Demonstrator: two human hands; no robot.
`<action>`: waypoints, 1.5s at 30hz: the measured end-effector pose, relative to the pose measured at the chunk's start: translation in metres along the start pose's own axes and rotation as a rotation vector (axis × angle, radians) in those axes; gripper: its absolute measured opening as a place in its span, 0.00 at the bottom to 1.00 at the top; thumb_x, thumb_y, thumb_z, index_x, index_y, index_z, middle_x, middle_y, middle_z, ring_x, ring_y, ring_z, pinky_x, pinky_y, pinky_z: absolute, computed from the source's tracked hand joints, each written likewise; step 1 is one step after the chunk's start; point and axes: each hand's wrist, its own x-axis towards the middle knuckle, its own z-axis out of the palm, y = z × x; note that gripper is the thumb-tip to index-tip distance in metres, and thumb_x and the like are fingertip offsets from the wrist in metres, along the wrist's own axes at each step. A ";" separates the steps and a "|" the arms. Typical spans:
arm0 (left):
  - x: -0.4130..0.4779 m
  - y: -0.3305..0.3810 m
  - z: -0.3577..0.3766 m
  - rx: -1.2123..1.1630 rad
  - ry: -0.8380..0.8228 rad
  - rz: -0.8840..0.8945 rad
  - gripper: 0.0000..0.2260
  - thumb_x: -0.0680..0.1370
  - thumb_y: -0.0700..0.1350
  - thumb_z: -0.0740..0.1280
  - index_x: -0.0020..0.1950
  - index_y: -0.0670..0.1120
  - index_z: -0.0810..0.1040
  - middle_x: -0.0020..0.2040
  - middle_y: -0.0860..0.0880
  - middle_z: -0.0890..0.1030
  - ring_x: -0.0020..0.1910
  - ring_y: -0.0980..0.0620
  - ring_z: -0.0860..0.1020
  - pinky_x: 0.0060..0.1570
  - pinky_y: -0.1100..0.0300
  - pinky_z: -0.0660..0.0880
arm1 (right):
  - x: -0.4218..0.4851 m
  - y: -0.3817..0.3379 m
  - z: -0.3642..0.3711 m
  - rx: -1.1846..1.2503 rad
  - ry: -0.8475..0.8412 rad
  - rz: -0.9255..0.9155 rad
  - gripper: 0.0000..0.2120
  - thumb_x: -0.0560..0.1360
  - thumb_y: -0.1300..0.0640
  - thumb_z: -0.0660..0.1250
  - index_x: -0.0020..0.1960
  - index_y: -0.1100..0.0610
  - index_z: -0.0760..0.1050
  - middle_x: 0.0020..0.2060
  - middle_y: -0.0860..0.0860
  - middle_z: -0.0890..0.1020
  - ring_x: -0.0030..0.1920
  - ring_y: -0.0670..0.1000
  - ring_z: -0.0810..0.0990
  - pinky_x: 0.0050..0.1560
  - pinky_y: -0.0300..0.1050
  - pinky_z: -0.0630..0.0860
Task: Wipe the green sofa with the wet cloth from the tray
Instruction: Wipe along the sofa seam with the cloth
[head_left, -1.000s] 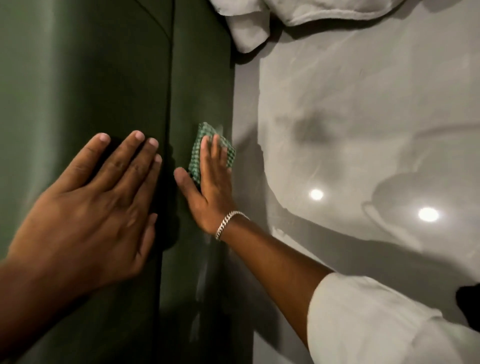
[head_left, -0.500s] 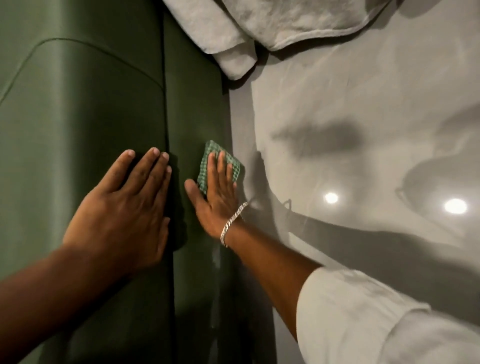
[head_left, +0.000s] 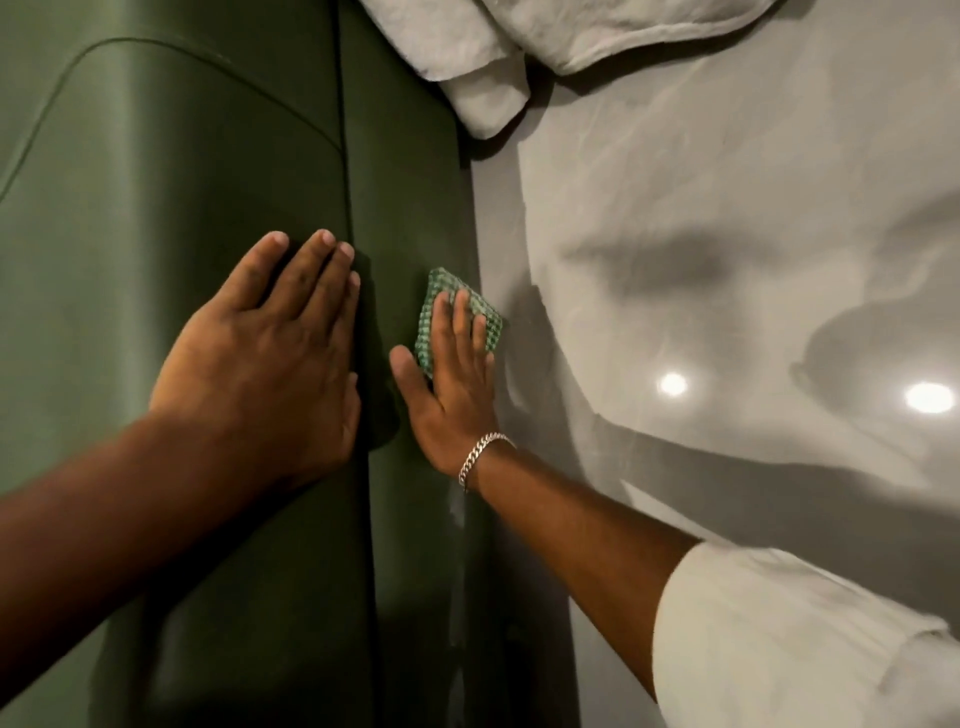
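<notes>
The green sofa (head_left: 156, 218) fills the left half of the view, with a seam running down between a cushion and its darker side panel. My right hand (head_left: 452, 384), a chain bracelet on the wrist, presses a small green checked cloth (head_left: 485, 317) flat against that side panel near the floor edge. Only the cloth's far end shows past my fingers. My left hand (head_left: 265, 358) lies flat on the cushion just left of the seam, fingers together, holding nothing. A wet streak shows on the panel below my right wrist.
A glossy grey floor (head_left: 727, 208) takes the right half and reflects two ceiling lights. A crumpled white fabric (head_left: 519, 47) lies at the top, touching the sofa's edge. My white sleeve (head_left: 779, 639) covers the lower right.
My right hand and the cloth have slid a little along the side panel. My left hand has shifted with it on the cushion. The camera has tilted, bringing more white fabric into view.
</notes>
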 end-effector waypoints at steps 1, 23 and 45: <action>0.001 0.000 0.001 0.014 -0.005 -0.001 0.36 0.74 0.55 0.34 0.79 0.38 0.40 0.82 0.38 0.44 0.82 0.41 0.42 0.79 0.43 0.40 | 0.007 -0.003 0.000 0.008 0.009 -0.013 0.34 0.76 0.35 0.45 0.77 0.45 0.38 0.80 0.47 0.40 0.78 0.52 0.35 0.75 0.56 0.35; -0.012 -0.013 -0.001 -0.116 0.062 -0.069 0.40 0.73 0.61 0.37 0.80 0.38 0.46 0.82 0.39 0.49 0.82 0.41 0.46 0.80 0.43 0.42 | 0.048 -0.024 -0.010 0.003 0.064 -0.022 0.32 0.78 0.39 0.47 0.78 0.48 0.43 0.80 0.49 0.44 0.79 0.56 0.39 0.77 0.62 0.42; -0.076 0.020 -0.003 -0.206 0.045 -0.056 0.37 0.76 0.58 0.43 0.79 0.37 0.46 0.81 0.36 0.47 0.82 0.38 0.45 0.80 0.42 0.40 | -0.032 -0.024 0.002 -0.072 -0.127 0.127 0.34 0.76 0.32 0.45 0.76 0.40 0.35 0.78 0.44 0.36 0.78 0.54 0.35 0.77 0.63 0.41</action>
